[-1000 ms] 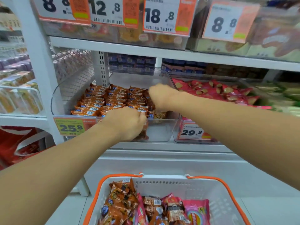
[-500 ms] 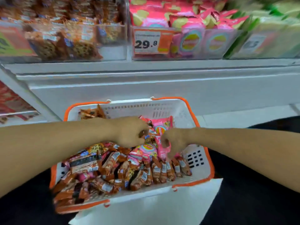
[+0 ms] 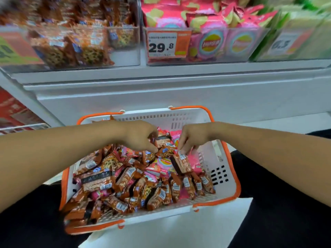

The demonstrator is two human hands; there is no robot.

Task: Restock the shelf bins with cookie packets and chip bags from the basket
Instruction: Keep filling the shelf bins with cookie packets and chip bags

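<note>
Plainly, the cookie packets point(image 3: 125, 178) are light, crinkly foil sleeves with a stiff biscuit core, so they should lift easily but slide against one another. They lie heaped across the basket point(image 3: 231, 178), thickest from its 9 o'clock side round to 6 o'clock. A pinch across the short width of the body looks safer than tugging a sealed end, which could tear or slip.

Left to right: the left hand point(image 3: 139, 136) is curled over the pile near the basket's 12 o'clock and seems to pinch a packet under its fingertips, though which one is hard to tell. The pink chip bags point(image 3: 163, 164) lie half buried at the centre; they are puffed, soft and crushable, best taken by a top seam or cradled flat, not squeezed. The right hand point(image 3: 190, 140), towards 1 o'clock, has its fingers bent down round the upper end of one raised packet point(image 3: 180, 162), which tilts up out of the heap.

Above, the cookie bin point(image 3: 123, 56) sits at 11 o'clock and the chip bin point(image 3: 258, 42) at 1 o'clock, both partly stocked.
</note>
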